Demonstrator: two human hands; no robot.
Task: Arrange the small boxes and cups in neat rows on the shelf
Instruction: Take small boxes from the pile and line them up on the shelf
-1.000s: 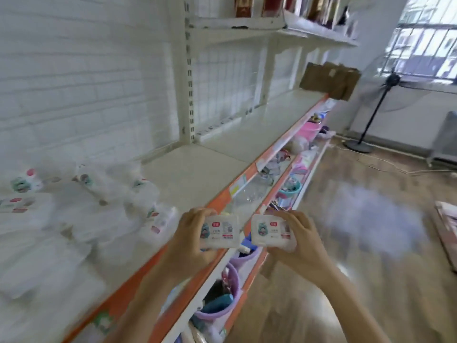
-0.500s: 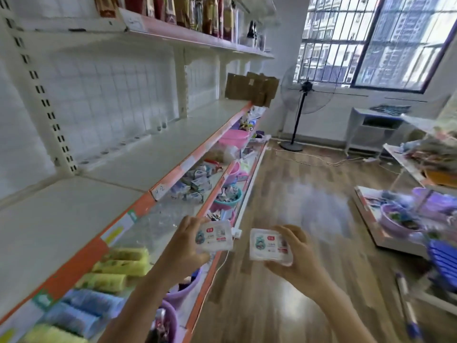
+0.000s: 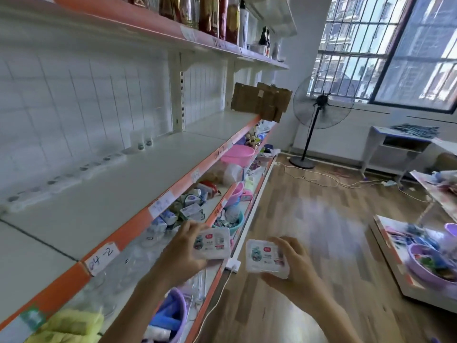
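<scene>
My left hand (image 3: 181,251) grips a small white box (image 3: 212,242) with a printed label, held in front of the orange shelf edge. A second small white box (image 3: 267,254) of the same kind sits in the grip of my right hand (image 3: 294,266), out over the wooden floor. The white shelf (image 3: 118,191) to my left is mostly bare. A row of clear cups (image 3: 144,142) stands along its back wall. More small boxes (image 3: 188,209) lie heaped on the shelf below.
A pink basin (image 3: 237,154) and other goods fill the lower shelves. Bottles (image 3: 215,16) stand on the top shelf. A cardboard box (image 3: 259,101) sits at the shelf's far end. A standing fan (image 3: 321,105) is by the window. A low display with a purple bowl (image 3: 430,266) is on the right.
The view has swung right along the shelf, leaving the heap of white packets behind. Both hands still hold their boxes, now a little further apart.
</scene>
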